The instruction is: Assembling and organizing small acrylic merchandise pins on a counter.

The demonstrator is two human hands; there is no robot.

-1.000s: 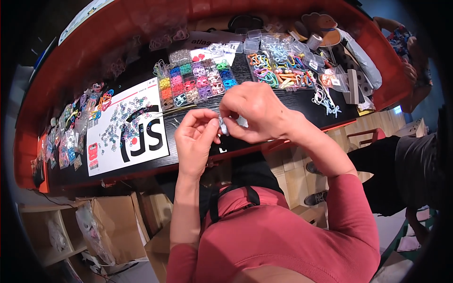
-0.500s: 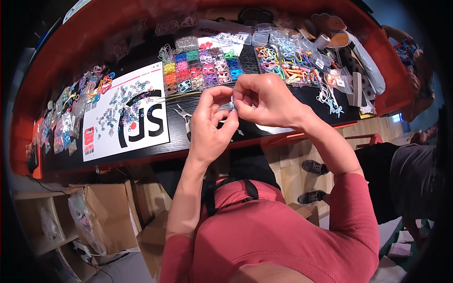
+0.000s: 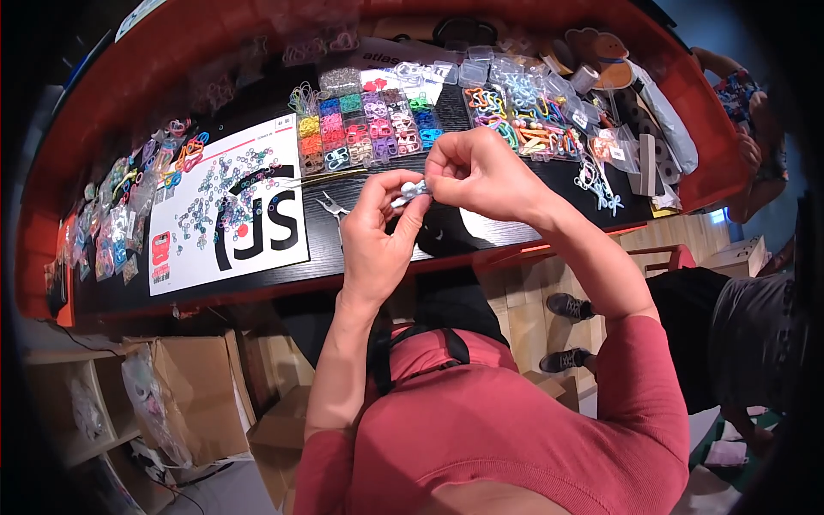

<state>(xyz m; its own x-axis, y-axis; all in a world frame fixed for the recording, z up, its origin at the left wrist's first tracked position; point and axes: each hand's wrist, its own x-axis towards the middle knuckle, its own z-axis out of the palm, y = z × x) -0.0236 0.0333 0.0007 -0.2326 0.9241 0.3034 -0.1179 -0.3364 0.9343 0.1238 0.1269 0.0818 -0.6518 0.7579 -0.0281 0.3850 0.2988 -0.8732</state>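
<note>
Between my two hands is a small pale blue piece (image 3: 410,189), lumpy in shape and too small to name. My left hand (image 3: 376,245) pinches it from the left between thumb and fingers. From the right, my right hand (image 3: 485,176) presses its closed fingertips against the same piece, hiding its right end. Both hands are raised over the table's front part. Just left of my left hand lie pliers (image 3: 330,204) with their jaws apart, the handles partly covered by that hand. Behind them rests a long thin tool (image 3: 330,178).
Small rings lie scattered on a white printed sheet (image 3: 176,275) at left. A compartment box (image 3: 367,129) of coloured clips stands behind my hands. Further right are bright cords (image 3: 489,103) and clear bags (image 3: 524,86). Bagged pieces (image 3: 112,232) line the left side. A person (image 3: 730,326) stands at right.
The pale blue piece has turned and shows more of itself between my fingers. My left fingers have closed in around it. My right hand stays in nearly the same place.
</note>
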